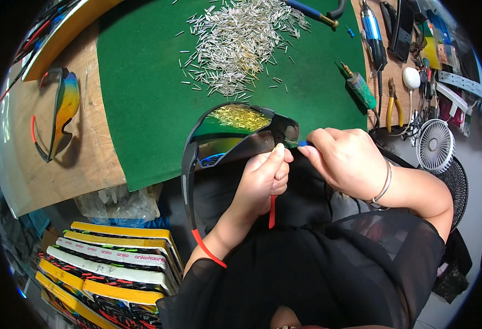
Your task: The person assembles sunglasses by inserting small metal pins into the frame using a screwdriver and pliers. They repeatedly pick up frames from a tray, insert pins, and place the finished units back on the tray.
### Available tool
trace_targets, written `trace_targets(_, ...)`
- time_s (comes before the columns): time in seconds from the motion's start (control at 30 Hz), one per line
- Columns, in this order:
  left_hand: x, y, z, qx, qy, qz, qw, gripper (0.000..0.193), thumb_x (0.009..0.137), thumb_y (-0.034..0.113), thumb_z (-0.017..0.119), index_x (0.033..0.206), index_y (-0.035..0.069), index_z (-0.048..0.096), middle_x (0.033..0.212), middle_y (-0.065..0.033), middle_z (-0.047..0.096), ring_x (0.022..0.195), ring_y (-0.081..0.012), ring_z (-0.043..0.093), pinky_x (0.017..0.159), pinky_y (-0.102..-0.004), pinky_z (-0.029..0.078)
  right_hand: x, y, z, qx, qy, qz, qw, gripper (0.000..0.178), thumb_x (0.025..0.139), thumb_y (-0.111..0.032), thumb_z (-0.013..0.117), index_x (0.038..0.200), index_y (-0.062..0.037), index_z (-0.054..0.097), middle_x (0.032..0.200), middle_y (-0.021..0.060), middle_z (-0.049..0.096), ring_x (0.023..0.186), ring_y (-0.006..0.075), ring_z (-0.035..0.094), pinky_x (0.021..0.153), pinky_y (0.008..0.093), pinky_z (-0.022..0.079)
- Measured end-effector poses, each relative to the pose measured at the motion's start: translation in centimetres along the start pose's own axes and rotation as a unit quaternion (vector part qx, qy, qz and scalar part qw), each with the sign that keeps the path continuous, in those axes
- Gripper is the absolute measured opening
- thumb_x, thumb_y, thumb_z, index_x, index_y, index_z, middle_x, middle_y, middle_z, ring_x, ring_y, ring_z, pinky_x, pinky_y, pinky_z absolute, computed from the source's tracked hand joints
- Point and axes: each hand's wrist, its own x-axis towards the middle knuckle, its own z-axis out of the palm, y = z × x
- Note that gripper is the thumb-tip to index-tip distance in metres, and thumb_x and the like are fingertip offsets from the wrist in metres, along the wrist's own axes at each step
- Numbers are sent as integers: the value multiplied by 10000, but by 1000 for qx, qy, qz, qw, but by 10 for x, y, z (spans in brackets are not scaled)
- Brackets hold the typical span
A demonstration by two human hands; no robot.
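Note:
My left hand (pixel 263 178) is closed around a pair of black wraparound sunglasses (pixel 188 175) with a mirrored lens, near one hinge. One temple with a red tip reaches down past my left forearm; another red tip hangs below my left fingers. In my right hand (pixel 346 160), pinched between thumb and fingers, is a small screwdriver with a blue handle (pixel 304 143). Its thin shaft points at the hinge corner beside my left thumb; whether the tip touches is too small to tell. Beyond the sunglasses, a pile of small silver metal pins (pixel 235 46) lies on the green mat (pixel 142 109).
Another pair of sunglasses (pixel 68 104) with an orange lens lies on the left. Along the right side are a green-handled tool (pixel 361 90), yellow-handled cutters (pixel 394 107), a blue and black corded tool (pixel 371 27) and a white fan (pixel 436 145). Stacked trays (pixel 115 231) of glasses parts stand at lower left.

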Motion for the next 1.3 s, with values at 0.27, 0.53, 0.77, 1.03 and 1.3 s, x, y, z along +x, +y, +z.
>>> trace_targets(0.27,0,2,1,12,17,-15,1000,272,966,292,361,832,88,481,544,65,340,400,-16,247,375,-169,207,1,1,4,-36,42,-52,997,129,721,-134,580,722,-65,470,624,53,480,522,179,561,443,289,458)
trace_targets(0.53,-1,3,3,13,27,-25,999,271,965,290,363,824,92,481,539,70,330,396,-15,239,377,-169,205,4,-1,0,-70,48,-80,993,158,704,-170,603,743,-70,486,656,43,470,574,165,556,450,286,447)
trace_targets(0.77,-1,1,3,6,21,-8,1000,257,961,290,378,843,88,486,548,62,341,398,-15,240,376,-166,197,-4,4,3,-14,15,-33,999,172,739,-137,614,803,-52,479,697,89,503,591,224,575,481,322,459)
trace_targets(1.03,-11,1,6,26,26,22,999,223,957,250,396,876,63,484,558,40,375,422,-19,291,376,-151,242,-9,43,-17,131,89,25,987,141,784,-101,593,894,-37,532,748,123,583,666,301,587,591,362,471)
trace_targets(1.3,-25,-3,32,213,68,121,967,195,943,161,407,1119,85,446,627,-11,499,452,-39,321,408,-168,251,71,68,27,-7,362,55,931,235,737,-65,616,955,-37,532,805,121,552,768,283,522,695,357,436)
